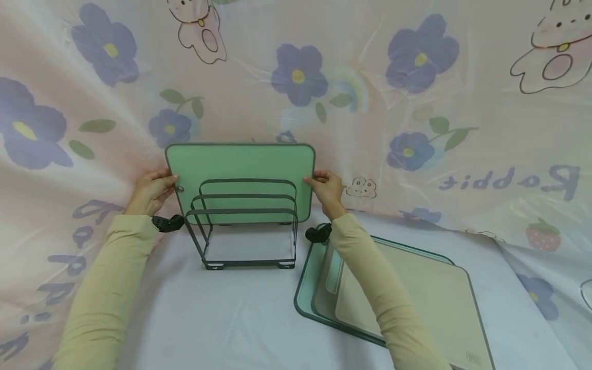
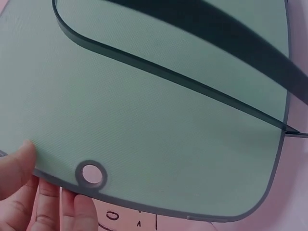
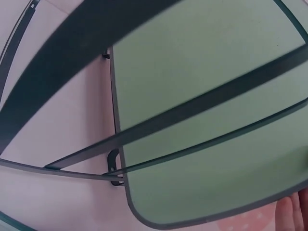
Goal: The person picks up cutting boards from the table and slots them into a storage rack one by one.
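A light green cutting board (image 1: 240,162) with a grey rim stands upright at the back of a dark metal rack (image 1: 250,211). The rack's three visible hoops pass in front of it. My left hand (image 1: 150,192) grips the board's left edge beside a small hanging hole (image 2: 92,174), thumb on the front face and fingers behind. On the opposite edge, my right hand (image 1: 328,192) pinches the board the same way; only a few of its fingers (image 3: 285,214) show in the right wrist view. The board's lower edge is down near the rack's base.
Right of the rack, a beige cutting board (image 1: 416,288) lies overlapping other boards, including a green-edged one (image 1: 302,300) underneath, partly beneath my right forearm. A patterned cloth (image 1: 361,139) hangs close behind the rack. White cloth (image 1: 222,318) covers the table.
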{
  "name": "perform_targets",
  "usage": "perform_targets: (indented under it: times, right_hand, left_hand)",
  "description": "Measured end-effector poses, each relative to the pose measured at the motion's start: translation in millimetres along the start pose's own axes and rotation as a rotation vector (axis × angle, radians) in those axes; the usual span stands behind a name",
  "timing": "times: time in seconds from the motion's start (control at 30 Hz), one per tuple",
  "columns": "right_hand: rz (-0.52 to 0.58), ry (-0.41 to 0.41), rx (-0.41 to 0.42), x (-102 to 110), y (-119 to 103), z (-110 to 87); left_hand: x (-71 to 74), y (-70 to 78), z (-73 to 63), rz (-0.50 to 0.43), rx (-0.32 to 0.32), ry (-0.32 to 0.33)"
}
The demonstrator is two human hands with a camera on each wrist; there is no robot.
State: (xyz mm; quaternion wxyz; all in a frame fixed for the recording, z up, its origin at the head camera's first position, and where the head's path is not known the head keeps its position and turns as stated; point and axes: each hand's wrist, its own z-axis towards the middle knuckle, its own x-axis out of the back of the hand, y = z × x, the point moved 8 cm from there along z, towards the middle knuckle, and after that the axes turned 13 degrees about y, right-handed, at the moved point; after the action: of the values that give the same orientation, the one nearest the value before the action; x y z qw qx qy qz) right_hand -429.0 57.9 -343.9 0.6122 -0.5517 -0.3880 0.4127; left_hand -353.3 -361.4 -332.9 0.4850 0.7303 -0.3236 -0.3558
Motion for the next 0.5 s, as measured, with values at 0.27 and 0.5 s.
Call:
perform_targets:
  times: [0.27, 0.5]
  right_hand:
    - [-0.055, -0.017, 0.023, 1.7, -0.4, 0.5]
    - [-0.068, -0.017, 0.007, 2.1, 2.5, 0.9]
  left_hand:
    - [-1.9, -0.2, 3.4, -0.012, 0.019, 0.0]
    - [-4.2, -1.7, 3.6, -0.031, -0.002, -0.03]
